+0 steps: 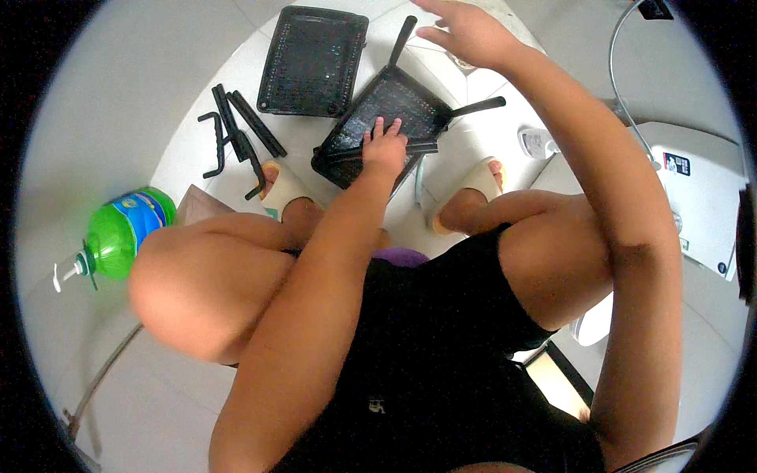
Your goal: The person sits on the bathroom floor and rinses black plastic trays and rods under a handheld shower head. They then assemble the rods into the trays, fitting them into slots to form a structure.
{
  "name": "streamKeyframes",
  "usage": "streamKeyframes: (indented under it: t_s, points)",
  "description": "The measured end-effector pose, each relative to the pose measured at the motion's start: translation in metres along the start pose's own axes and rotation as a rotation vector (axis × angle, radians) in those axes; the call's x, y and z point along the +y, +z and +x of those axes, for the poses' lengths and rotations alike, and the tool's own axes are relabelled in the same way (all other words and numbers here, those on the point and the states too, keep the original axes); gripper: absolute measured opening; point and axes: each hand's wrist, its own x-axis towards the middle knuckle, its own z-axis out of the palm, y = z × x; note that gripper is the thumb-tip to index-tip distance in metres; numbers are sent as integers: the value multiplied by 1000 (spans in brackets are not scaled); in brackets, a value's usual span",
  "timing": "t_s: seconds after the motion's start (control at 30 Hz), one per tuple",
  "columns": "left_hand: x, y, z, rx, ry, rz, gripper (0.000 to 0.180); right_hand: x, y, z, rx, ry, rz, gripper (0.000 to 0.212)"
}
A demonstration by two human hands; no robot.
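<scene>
tiled floor [142, 94] | black trays [314, 59] | leg pieces [236, 130] | green pump bottle [122, 229], perhaps soap

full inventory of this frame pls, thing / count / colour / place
mesh tray: 1, black, flat on the floor, top centre
tilted tray: 1, black, with legs sticking out, under the left hand
loose bars: a few, black, on the floor left of the trays
pump bottle: 1, green with blue label, lying at far left
small bottle: 1, white, on the floor at right
white appliance: 1, right edge
slippers: 2, cream, on the feet
left hand: resting on the tilted tray
right hand: raised, open, holding nothing
</scene>
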Motion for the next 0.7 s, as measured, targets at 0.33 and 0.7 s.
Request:
streamKeyframes:
  t_s: [0.33, 0.7]
  points:
    - [-1, 1, -1, -17, -20, 10, 29, -1, 15, 29, -187, 179, -103, 33]
    - [8, -56, 84, 51, -224, -221, 58, -1, -26, -31, 73, 301, -72, 41]
